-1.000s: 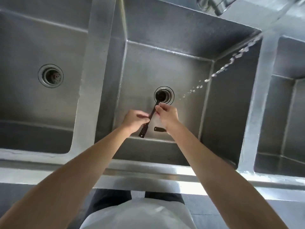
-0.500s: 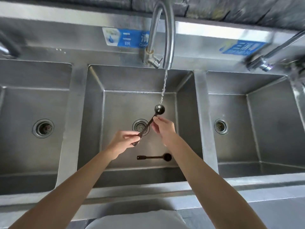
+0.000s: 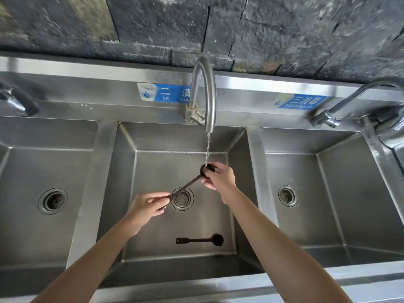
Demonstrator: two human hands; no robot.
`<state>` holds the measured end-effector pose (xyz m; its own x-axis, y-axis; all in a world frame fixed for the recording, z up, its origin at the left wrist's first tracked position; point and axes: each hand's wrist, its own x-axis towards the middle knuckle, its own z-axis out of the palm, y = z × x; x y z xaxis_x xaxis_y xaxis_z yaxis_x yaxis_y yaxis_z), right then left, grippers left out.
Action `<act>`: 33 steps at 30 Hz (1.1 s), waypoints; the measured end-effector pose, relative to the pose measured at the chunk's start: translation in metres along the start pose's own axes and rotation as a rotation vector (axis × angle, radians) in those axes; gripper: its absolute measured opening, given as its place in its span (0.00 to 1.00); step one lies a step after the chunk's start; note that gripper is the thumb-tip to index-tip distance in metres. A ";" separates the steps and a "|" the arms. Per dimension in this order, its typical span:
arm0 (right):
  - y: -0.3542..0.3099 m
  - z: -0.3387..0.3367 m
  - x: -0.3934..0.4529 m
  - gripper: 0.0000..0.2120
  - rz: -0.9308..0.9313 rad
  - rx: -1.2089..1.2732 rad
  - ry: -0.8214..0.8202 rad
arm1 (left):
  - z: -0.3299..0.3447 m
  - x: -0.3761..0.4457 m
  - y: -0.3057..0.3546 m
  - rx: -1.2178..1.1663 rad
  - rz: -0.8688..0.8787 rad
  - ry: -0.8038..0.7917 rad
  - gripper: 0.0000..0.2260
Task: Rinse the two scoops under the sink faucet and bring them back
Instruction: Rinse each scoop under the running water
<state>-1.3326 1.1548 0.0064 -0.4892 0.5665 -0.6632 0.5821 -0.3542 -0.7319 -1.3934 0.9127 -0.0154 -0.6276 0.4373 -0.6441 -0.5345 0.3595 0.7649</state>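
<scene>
I hold one dark long-handled scoop (image 3: 189, 183) over the middle sink basin (image 3: 153, 254). My left hand (image 3: 148, 206) pinches the end of its handle. My right hand (image 3: 219, 179) wraps around its round bowl, which sits right under the thin stream of water falling from the curved steel faucet (image 3: 206, 88). A second dark scoop (image 3: 202, 240) lies flat on the basin floor near the front, handle pointing left, touched by neither hand.
Three steel basins stand side by side, each with a round drain: left (image 3: 53, 201), middle (image 3: 182, 199), right (image 3: 288, 196). Other taps stand at far left (image 3: 15, 101) and right (image 3: 341, 110). Blue labels sit on the backsplash below a dark stone wall.
My view has tilted up from the basin floor to the faucet. My right hand slid from the handle up to the scoop's bowl, which now sits in the water stream.
</scene>
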 end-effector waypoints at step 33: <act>0.008 0.035 -0.018 0.10 0.072 0.160 0.174 | -0.036 0.016 -0.006 -0.718 -0.080 0.262 0.14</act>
<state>-1.3416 1.1155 0.0069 -0.3228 0.6502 -0.6878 0.4943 -0.5039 -0.7084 -1.4204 0.8880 -0.0310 -0.6371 0.1904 -0.7469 -0.7644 -0.2806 0.5805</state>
